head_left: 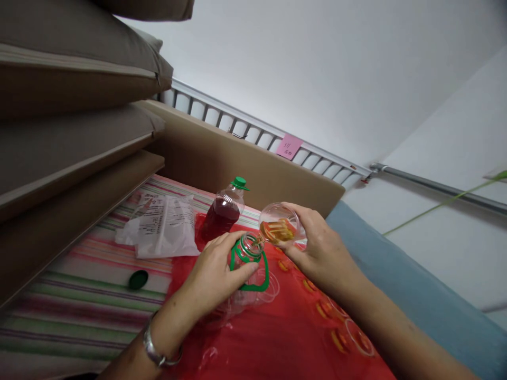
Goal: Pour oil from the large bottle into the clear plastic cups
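your left hand (216, 269) grips the open bottle (246, 264); at 2 o'clock your right hand (317, 245) closes fingers around the tilted cup (278, 224).

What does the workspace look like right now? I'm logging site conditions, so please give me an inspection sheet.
Surface: red plastic sheet over a striped cloth.
Job's things: open clear bottle with green handle; tilted clear cup of amber liquid at its mouth.
Clutter: capped bottle of red liquid; printed plastic bag; loose green cap; empty cups.
Grippers: left hand grips the open bottle; right hand holds the cup.
Cables: nothing seen.
Surroundings: stacked cushions; white railing with pink note.
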Tool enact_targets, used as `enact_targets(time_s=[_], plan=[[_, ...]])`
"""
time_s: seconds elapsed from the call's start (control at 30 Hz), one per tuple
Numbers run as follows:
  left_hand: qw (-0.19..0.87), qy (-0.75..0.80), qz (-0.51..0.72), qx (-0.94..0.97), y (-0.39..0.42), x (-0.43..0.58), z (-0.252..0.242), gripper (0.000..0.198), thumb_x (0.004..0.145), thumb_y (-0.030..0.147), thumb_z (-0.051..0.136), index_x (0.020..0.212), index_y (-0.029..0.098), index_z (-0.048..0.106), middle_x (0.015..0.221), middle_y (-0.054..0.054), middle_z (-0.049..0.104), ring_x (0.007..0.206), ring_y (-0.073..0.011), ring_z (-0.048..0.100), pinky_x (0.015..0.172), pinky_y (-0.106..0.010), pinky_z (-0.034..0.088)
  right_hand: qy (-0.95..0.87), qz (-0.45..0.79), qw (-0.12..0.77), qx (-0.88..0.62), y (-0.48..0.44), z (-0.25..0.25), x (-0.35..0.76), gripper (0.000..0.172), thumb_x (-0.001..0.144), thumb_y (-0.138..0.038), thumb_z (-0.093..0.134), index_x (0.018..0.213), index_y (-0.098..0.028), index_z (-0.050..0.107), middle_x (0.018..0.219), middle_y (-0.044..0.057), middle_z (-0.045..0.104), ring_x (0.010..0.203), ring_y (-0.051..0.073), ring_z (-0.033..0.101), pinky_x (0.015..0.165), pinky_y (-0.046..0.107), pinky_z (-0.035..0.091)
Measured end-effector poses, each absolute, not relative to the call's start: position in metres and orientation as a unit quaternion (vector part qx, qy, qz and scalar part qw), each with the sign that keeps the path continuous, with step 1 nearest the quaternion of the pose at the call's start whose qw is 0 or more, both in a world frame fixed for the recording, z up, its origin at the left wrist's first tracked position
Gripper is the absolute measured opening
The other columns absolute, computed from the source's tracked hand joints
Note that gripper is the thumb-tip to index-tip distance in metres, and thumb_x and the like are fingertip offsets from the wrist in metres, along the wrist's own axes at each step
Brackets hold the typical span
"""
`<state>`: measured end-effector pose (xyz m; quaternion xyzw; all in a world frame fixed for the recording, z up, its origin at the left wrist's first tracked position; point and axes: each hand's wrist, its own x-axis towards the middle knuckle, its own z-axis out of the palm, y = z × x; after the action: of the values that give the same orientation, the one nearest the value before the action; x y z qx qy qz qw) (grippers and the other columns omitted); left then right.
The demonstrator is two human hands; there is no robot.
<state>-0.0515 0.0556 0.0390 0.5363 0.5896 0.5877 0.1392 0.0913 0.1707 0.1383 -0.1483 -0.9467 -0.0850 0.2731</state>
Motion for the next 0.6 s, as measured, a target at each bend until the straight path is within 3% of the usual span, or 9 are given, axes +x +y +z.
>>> enact_targets(time_s=[0.6], plan=[[0.136, 0.594, 0.587, 0.533, 0.0554, -0.0521, 0.0373, 0.042, 0.078, 0.031, 0.064, 0.118, 0.022, 0.055, 0.116, -0.006, 0.065, 0.108, -0.024, 0.059, 0.096, -0.042, 0.044, -0.941, -0.187, 0.271, -0.074, 0.1662, 0.1383, 0.0867, 0.053, 0.083, -0.015, 0.05, 0.135, -0.023, 0.041, 0.128, 0.012, 0.056, 0.12, 0.03, 0.051, 0.096, 0.052, 0.044]])
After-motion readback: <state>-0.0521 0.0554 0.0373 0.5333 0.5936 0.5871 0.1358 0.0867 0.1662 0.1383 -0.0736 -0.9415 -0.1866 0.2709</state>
